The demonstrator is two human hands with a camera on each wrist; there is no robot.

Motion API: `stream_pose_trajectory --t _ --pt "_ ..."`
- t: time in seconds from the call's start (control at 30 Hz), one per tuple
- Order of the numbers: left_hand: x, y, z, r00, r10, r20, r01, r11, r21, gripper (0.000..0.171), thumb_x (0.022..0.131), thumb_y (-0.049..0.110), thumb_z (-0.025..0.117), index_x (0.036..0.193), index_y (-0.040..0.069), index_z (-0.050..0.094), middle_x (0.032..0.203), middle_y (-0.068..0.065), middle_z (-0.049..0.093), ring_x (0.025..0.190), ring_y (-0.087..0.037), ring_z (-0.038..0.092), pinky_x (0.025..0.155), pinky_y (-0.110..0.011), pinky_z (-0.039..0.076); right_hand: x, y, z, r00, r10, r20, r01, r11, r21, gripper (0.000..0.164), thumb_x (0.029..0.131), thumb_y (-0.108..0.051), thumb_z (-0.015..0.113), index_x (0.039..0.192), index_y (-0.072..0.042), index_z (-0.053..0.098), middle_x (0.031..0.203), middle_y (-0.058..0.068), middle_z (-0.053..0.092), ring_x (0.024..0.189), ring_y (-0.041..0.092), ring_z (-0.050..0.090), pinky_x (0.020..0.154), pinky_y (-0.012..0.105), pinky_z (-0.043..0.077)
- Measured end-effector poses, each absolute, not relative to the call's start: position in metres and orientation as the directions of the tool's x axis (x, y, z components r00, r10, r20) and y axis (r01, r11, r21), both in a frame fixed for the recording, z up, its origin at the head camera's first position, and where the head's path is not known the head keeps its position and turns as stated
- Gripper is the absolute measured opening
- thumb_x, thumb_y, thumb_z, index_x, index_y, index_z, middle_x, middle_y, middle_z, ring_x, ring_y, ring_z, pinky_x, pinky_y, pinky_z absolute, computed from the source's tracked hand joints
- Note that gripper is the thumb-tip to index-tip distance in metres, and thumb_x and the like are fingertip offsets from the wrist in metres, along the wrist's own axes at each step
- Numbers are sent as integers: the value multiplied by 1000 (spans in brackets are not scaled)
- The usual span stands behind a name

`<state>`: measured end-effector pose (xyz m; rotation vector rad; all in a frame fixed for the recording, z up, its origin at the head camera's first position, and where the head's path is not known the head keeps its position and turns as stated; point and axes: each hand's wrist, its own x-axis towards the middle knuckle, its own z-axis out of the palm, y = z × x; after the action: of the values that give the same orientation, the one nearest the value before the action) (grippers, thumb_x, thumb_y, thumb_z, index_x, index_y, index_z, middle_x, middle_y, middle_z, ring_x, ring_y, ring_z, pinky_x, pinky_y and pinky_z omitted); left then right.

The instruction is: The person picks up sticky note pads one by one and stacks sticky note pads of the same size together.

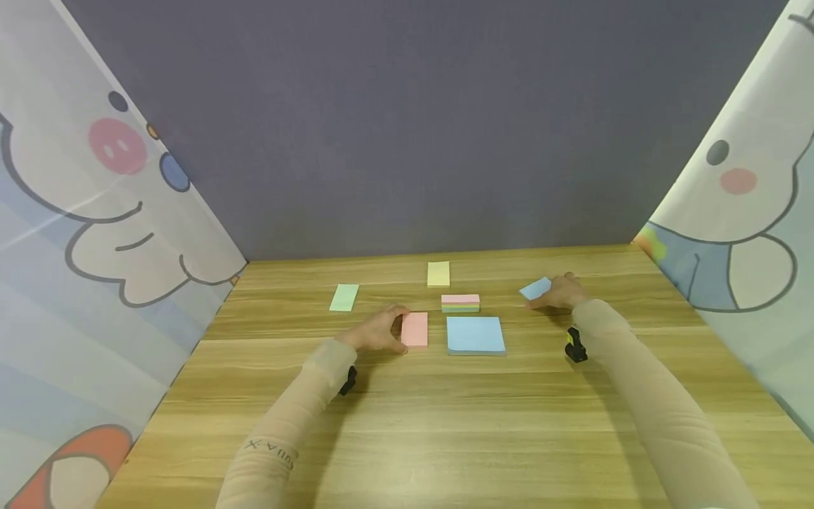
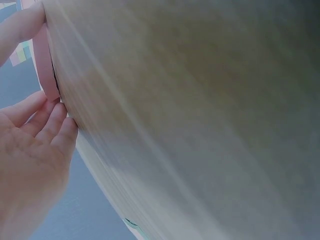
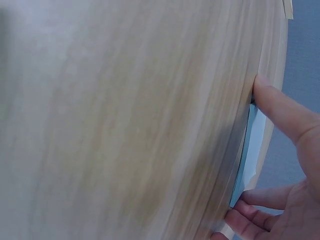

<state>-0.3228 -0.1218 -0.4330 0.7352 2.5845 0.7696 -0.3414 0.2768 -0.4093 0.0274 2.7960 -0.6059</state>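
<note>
- Pale, long-sleeved forearms (image 1: 286,424) are spanning the lower left and lower right of the frame, with a black wrist-mounted device (image 1: 576,345) showing at each cuff.
- Left hand (image 1: 380,329), frame centre: grasping. Thumb and fingers are bracing opposite short ends of a pink rectangular paper pad (image 1: 415,329), presumably to keep its sheets aligned and its face uncovered.
- Right hand (image 1: 561,293), right of centre: grasping. Thumb and fingers are pinching a small light-blue rectangular paper pad (image 1: 535,288) at opposite edges, likely for even support; whether it is clearing the tabletop cannot be told.
- A large light-blue paper pad (image 1: 474,334) is lying flat, just right of the pink pad.
- A layered pink, yellow and green paper block (image 1: 461,303) is resting just above it in the frame.
- A yellow rectangular paper pad (image 1: 439,273) at upper centre and a light-green rectangular paper pad (image 1: 344,297) at centre left are lying flat, their surrounding gaps probably easing finger access.
- A wood-grain tabletop (image 1: 458,424) is supporting these pads.
</note>
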Motion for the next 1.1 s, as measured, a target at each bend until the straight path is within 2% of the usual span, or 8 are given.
stream_pose_trajectory --t 0.23,0.53,0.8,1.1 --pt "-322 -120 -431 -814 552 -182 361 725 586 84 67 19 79 138 7 34 144 -8 32 133 -26 29 108 -41 28 -343 279 -411 -966 -44 -253 65 911 -407 86 75 -45 67 120 21 37 114 35 35 99 43 37 82 52 42" --pt "-321 -120 -430 -813 553 -181 362 724 588 85 67 18 79 138 7 34 143 -8 32 131 -25 31 108 -40 29 -343 279 -406 -965 -51 -257 60 913 -404 84 75 -44 68 119 20 38 112 34 38 98 43 38 79 49 43" --pt "-321 -119 -428 -816 550 -178 364 728 581 85 67 18 79 138 7 34 144 -8 32 133 -26 29 108 -42 28 -347 282 -406 -964 -65 -258 44 917 -396 83 76 -43 66 122 21 36 116 37 37 103 47 38 84 54 41" --pt "-320 -120 -427 -809 559 -182 361 717 596 84 68 18 79 138 7 34 143 -8 33 130 -26 33 106 -42 31 -348 282 -408 -969 -61 -240 41 917 -398 74 75 -42 68 113 17 45 107 32 48 93 39 43 73 42 42"
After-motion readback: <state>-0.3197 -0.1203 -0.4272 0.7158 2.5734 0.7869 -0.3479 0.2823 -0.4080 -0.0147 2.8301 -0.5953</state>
